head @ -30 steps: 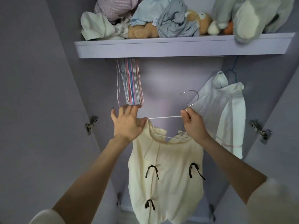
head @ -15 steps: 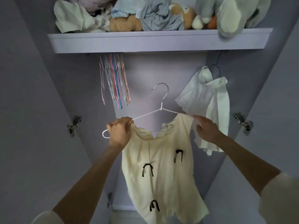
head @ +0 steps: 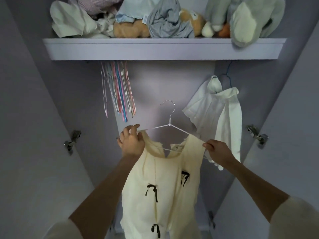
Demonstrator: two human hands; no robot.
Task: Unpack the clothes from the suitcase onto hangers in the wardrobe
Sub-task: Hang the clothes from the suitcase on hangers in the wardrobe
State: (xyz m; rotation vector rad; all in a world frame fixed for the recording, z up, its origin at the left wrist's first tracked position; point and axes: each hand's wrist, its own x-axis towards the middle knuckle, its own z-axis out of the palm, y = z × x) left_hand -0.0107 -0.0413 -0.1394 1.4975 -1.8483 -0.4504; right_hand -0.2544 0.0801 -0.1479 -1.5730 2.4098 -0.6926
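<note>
A cream sleeveless top with small black bows hangs on a white wire hanger held up inside the wardrobe. My left hand grips the top's left shoulder at the hanger's left arm. My right hand pinches the right shoulder of the top at the hanger's right end. The hanger's metal hook stands upright and free, below the shelf. The suitcase is out of view.
A bunch of empty coloured hangers hangs under the shelf at left. A white garment hangs on a blue hanger at right. Crumpled clothes and plush toys lie on the shelf. Open doors with hinges flank both sides.
The hanger has turned level and upright. My right hand slid from the hook's base out to the top's right shoulder, and my left hand shifted its grip on the left shoulder.
</note>
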